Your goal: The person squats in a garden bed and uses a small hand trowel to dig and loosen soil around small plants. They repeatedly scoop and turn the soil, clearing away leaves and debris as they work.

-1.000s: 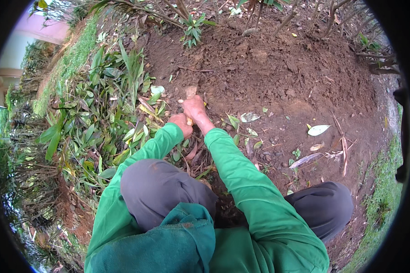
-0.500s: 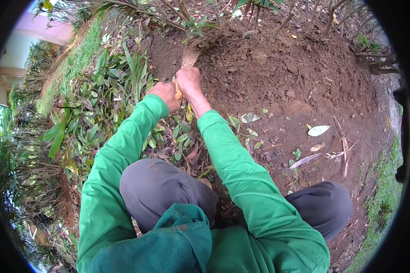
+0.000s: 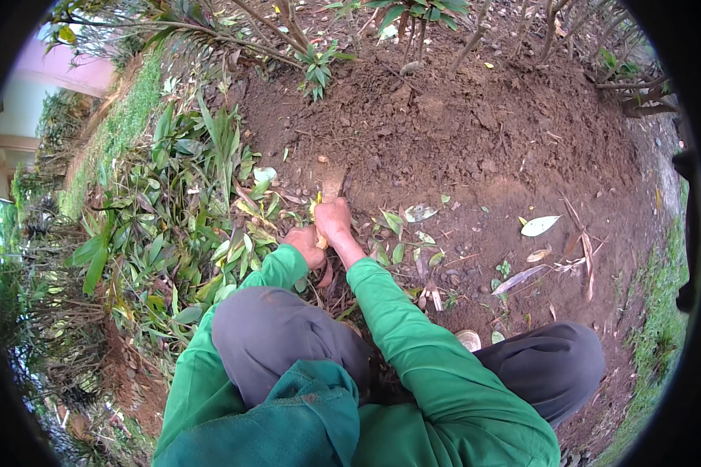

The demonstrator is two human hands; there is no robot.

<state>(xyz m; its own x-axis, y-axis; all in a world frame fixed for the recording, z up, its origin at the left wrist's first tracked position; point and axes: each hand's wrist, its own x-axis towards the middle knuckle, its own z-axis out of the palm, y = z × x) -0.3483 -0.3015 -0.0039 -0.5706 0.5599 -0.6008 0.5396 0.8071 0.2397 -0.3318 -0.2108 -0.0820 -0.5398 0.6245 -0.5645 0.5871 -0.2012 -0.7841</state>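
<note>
Both my hands are closed around one broad-bladed, machete-like tool (image 3: 332,184), its flat blade brown with soil and pointing away from me. The pale yellowish handle (image 3: 322,240) shows between the fists. My right hand (image 3: 333,219) grips closer to the blade, and my left hand (image 3: 305,246) is behind it, lower and to the left. Beneath the blade is brown soil (image 3: 444,148); its tip lies low against the ground, and I cannot tell whether it digs in. Left of my hands spreads a heap of green and dry leaves (image 3: 187,210).
Shrub stems (image 3: 284,31) lean in at the top, with a small leafy sprout (image 3: 316,71) below them. More woody branches (image 3: 646,97) stand at the far right. A pale fallen leaf (image 3: 540,226) and dry strips (image 3: 587,265) lie on the right. Grass (image 3: 650,342) borders the right edge.
Both hands have pulled the tool back toward me, away from the base of the shrub. The small sprout there now shows fully, and leaves lie near the blade.
</note>
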